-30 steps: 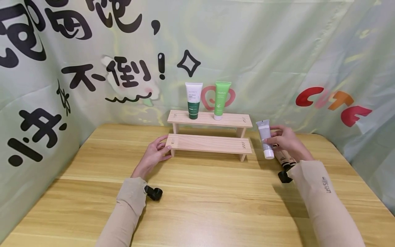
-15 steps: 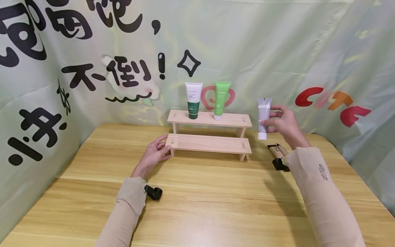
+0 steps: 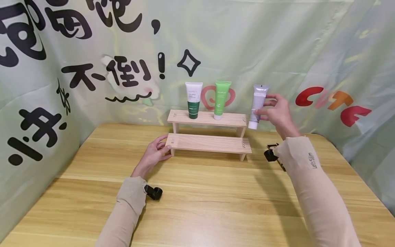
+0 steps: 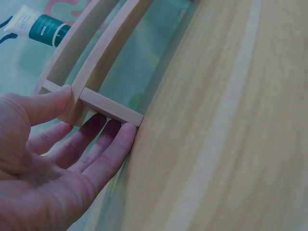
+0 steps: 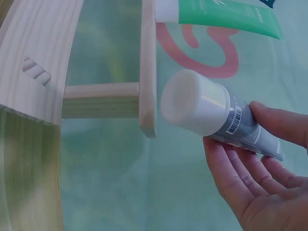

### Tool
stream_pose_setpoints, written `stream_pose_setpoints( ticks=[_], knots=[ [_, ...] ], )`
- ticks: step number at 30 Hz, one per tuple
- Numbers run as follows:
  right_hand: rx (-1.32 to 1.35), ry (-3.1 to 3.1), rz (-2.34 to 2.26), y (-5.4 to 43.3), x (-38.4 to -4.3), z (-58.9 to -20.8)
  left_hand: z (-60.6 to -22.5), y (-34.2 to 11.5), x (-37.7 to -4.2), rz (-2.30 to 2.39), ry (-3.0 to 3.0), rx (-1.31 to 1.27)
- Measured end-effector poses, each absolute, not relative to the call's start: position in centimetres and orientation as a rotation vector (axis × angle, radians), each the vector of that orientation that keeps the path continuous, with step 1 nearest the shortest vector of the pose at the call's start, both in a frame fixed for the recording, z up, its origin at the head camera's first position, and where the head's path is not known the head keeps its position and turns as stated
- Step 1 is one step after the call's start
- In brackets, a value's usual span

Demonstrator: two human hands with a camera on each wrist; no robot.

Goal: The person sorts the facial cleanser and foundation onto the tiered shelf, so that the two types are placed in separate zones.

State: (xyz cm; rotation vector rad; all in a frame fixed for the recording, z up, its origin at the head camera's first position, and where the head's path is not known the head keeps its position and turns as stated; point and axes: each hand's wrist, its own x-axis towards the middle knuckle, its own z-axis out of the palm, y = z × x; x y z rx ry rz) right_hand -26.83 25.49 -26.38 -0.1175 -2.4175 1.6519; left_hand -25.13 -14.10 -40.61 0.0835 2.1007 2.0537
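A two-tier wooden display stand (image 3: 210, 143) stands on the table. My left hand (image 3: 153, 153) grips the left end of its lower tier; in the left wrist view the thumb lies on the board's edge and the fingertips touch the leg (image 4: 111, 107). My right hand (image 3: 278, 115) pinches a pale lilac-grey squeeze tube (image 3: 259, 103) between thumb and fingers. This tube hangs cap down, slightly tilted, beside the right end of the upper tier. In the right wrist view its white cap (image 5: 192, 102) is apart from the board. On the upper tier stand a white-and-green tube (image 3: 193, 101) and a light green tube (image 3: 221, 99).
Dark-capped beige tubes lie on the wooden table (image 3: 197, 206) at the right, mostly hidden by the right sleeve (image 3: 308, 178) and its wrist camera (image 3: 270, 155). A printed cloth backdrop (image 3: 262, 41) hangs close behind the stand.
My right hand has lifted the lilac-grey tube from beside the beige tubes, up and leftward to the stand's upper tier. The left hand and the stand have stayed put.
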Motion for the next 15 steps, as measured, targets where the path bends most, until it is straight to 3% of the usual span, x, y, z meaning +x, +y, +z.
stream_pose_setpoints(
  ticks=[15],
  knots=[
    [0.006, -2.270, 1.571, 22.6, -28.6, -27.6, -40.8, -14.1, -25.2, 2.058, 2.097, 0.098]
  ],
)
